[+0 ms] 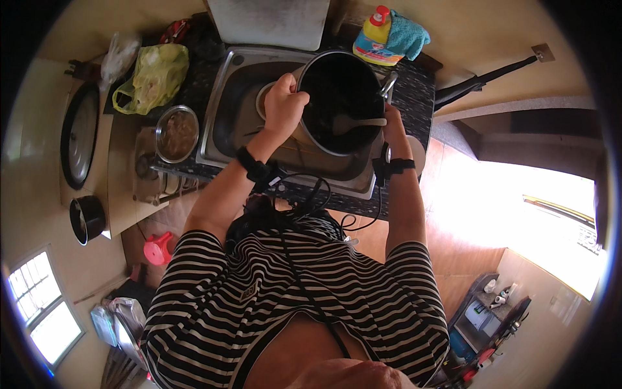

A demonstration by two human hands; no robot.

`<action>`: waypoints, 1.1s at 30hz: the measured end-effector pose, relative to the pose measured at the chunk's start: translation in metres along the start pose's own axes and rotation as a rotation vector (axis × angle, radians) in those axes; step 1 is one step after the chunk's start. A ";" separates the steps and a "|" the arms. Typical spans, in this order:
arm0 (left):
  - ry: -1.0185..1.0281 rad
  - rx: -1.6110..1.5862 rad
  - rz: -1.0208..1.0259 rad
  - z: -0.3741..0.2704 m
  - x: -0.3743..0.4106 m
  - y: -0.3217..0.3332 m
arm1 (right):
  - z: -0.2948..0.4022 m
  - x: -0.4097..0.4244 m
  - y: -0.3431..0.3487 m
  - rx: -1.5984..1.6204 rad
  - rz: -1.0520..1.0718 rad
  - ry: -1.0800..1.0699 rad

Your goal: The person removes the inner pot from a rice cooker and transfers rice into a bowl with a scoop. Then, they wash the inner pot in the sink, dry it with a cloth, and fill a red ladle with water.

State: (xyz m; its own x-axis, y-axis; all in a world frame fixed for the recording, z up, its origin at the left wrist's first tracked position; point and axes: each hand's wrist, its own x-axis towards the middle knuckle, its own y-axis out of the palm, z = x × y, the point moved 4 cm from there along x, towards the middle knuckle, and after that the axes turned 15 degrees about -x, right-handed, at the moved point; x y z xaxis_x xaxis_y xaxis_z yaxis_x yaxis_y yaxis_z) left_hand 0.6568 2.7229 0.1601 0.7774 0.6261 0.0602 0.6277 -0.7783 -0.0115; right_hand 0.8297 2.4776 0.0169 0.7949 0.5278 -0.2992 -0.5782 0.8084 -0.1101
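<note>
A large dark-lined round pot (pixel 335 82) is held over the stainless steel sink (pixel 210 127), its mouth turned toward me. My left hand (pixel 285 104) grips the pot's left rim, with the thumb over the edge. At the pot's right side is my right hand (pixel 394 121), gripping it there; its fingers are mostly hidden behind the pot. A pale rice paddle or spoon (pixel 362 122) lies inside, its handle end reaching the right rim close to my right hand. The faucet (pixel 388 83) stands just past the pot's right edge. Beneath my left hand, a bowl (pixel 261 101) in the sink is partly covered.
Left of the sink sit a metal bowl of food (pixel 177 133) and a yellow-green plastic bag (pixel 155 78). A yellow soap bottle (pixel 374 41) with a teal cloth (pixel 408 36) is behind the sink. A pale round object (pixel 417 154) lies beside my right wrist. Cables (pixel 311 197) hang from my wrists.
</note>
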 end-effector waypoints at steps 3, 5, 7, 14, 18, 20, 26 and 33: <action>-0.038 -0.065 0.044 0.003 0.002 0.001 | 0.002 -0.003 -0.002 0.258 -0.008 0.196; -0.070 -0.088 0.091 0.005 0.003 0.004 | -0.009 0.000 -0.016 0.301 0.026 0.188; -0.122 -0.138 0.121 0.015 0.004 0.005 | -0.004 -0.001 -0.018 0.283 0.054 0.120; -0.222 -0.283 0.199 0.032 0.005 0.008 | 0.014 -0.012 -0.021 -0.175 -0.049 -0.084; -0.196 -0.261 0.194 0.037 0.003 0.010 | 0.000 -0.010 -0.021 0.423 0.084 0.018; -0.216 -0.281 0.207 0.046 0.004 0.010 | 0.001 -0.008 -0.020 0.428 0.130 0.004; -0.201 -0.257 0.200 0.027 0.002 0.012 | -0.032 0.016 -0.043 0.806 0.086 0.169; -0.095 -0.102 0.136 0.010 -0.003 0.006 | -0.004 0.002 -0.037 0.874 -0.149 0.141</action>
State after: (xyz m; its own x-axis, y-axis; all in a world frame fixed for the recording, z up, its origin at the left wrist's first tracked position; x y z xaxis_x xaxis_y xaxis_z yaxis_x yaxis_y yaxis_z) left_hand 0.6582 2.7167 0.1498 0.8579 0.5130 -0.0297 0.5135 -0.8535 0.0883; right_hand 0.8522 2.4477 0.0165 0.7873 0.4109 -0.4597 -0.0787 0.8064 0.5861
